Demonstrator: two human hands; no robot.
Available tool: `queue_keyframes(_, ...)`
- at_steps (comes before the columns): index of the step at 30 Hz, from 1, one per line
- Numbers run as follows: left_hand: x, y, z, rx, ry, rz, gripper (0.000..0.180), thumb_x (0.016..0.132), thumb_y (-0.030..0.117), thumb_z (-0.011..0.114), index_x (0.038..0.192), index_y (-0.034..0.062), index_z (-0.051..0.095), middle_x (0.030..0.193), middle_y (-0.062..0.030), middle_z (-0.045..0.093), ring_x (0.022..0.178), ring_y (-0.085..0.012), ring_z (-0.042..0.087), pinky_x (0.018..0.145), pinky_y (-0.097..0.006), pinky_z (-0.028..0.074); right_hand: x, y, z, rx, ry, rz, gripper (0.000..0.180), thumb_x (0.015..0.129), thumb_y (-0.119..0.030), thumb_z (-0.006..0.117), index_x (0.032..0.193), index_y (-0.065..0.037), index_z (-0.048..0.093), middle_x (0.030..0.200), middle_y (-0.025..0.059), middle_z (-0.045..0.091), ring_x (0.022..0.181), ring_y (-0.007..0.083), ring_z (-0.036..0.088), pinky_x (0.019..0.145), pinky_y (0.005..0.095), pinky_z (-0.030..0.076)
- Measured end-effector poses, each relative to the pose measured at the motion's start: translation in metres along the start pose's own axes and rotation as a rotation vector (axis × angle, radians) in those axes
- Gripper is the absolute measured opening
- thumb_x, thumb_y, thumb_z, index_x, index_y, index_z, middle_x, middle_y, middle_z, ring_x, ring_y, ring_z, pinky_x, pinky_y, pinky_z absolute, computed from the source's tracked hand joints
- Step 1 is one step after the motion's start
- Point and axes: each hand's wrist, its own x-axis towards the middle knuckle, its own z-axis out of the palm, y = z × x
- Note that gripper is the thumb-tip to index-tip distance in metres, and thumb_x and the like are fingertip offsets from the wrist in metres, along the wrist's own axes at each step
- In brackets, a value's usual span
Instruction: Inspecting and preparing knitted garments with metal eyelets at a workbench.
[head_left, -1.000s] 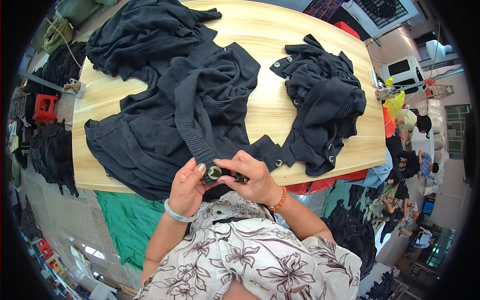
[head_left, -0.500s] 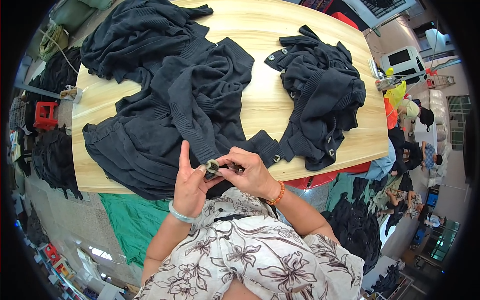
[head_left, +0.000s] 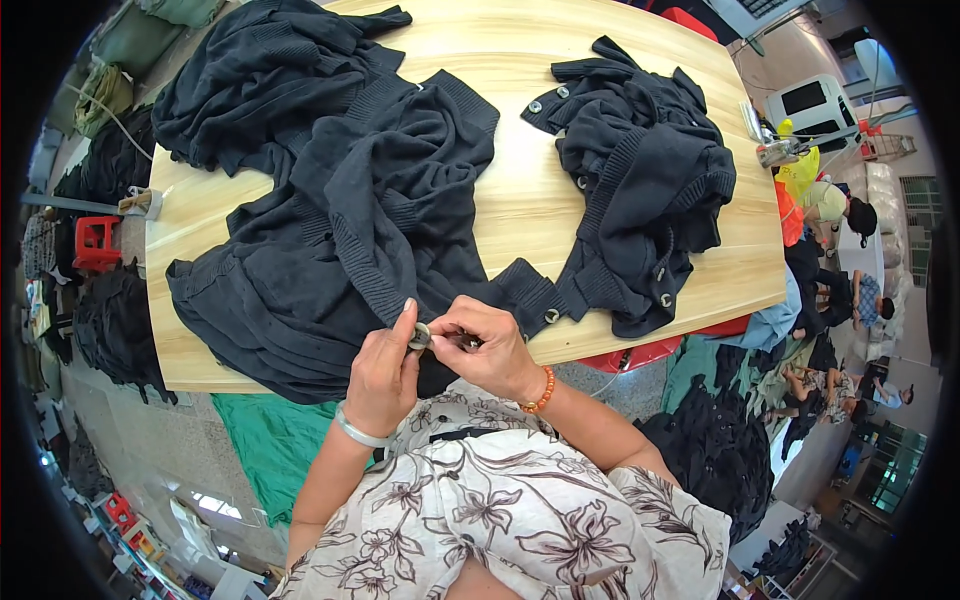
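Observation:
At the table's near edge, my left hand (head_left: 382, 365) pinches the ribbed front band of a dark knitted cardigan (head_left: 400, 190) beside a large round button (head_left: 420, 336). The thumb and forefinger of my right hand (head_left: 492, 345) are pressed together just right of that button. Something small, dark and shiny sits within the right fingers; its kind is mostly hidden. The cardigan lies rumpled across the left of the table. On the right rests another dark knitted cardigan (head_left: 650, 190), with several similar buttons along its band.
The pale wooden table (head_left: 520, 150) spans the space before me. A green cloth (head_left: 265, 450) lies on the floor at left, near a red stool (head_left: 97, 243). Dark garments (head_left: 715, 440) are heaped at lower right. Several people sit or work at the far right.
My left fingers have closed in around the button, the forefinger now bent nearer to it. My right hand has shifted slightly left and stays close to the button. The view has tilted a little.

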Motion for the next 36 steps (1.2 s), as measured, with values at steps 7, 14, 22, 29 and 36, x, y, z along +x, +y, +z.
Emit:
queue_keyframes(7,0.004,-0.002,0.008,0.013,0.054,-0.023,0.049,0.08,-0.008,0.061,0.129,-0.004,0.054,0.084,-0.0141,0.065,0.073,-0.0288,0.062,0.071,-0.035,0.05,0.007,-0.005,0.001,-0.148,0.101,-0.137,0.01,0.075,0.002,0.07,0.083,-0.001,0.065,0.073,0.0016,0.054,0.056,0.0063,0.047,0.048,0.021,0.036)
queue_keyframes(14,0.009,-0.001,0.016,-0.688,0.048,-0.424,0.031,0.094,0.002,0.056,0.124,-0.0057,0.057,0.105,-0.009,0.067,0.088,-0.0121,0.063,0.078,-0.026,0.052,0.011,-0.016,-0.028,-0.116,-0.158,-0.022,0.023,0.078,-0.007,0.074,0.098,-0.002,0.063,0.081,0.0038,0.054,0.062,0.009,0.051,0.054,0.0237,0.042)
queue_keyframes(22,0.018,-0.011,0.015,-1.04,-0.004,-0.527,0.031,0.098,0.006,0.053,0.126,-0.0059,0.056,0.112,-0.0091,0.065,0.096,-0.0123,0.063,0.083,-0.03,0.055,0.009,-0.03,-0.053,-0.435,-0.192,-0.024,0.047,0.086,-0.01,0.066,0.128,0.003,0.05,0.088,0.0148,0.052,0.074,0.0279,0.055,0.067,0.0359,0.046)
queue_keyframes(29,0.025,-0.008,0.013,-1.058,-0.038,-0.541,0.031,0.097,0.004,0.052,0.126,-0.0068,0.055,0.111,-0.0093,0.065,0.094,-0.0125,0.063,0.084,-0.027,0.054,0.024,-0.033,-0.043,-0.69,-0.242,-0.146,0.042,0.085,-0.018,0.067,0.122,0.0,0.057,0.078,0.0098,0.054,0.068,0.0256,0.058,0.06,0.0355,0.047)
queue_keyframes(36,0.029,-0.01,0.011,-1.054,-0.106,-0.573,0.031,0.097,0.002,0.051,0.127,-0.0086,0.053,0.109,-0.0099,0.065,0.093,-0.0131,0.064,0.084,-0.027,0.054,0.03,-0.029,-0.039,-0.688,-0.255,-0.136,0.036,0.086,-0.019,0.066,0.119,-0.003,0.061,0.072,0.0081,0.057,0.064,0.0249,0.06,0.057,0.0356,0.048)
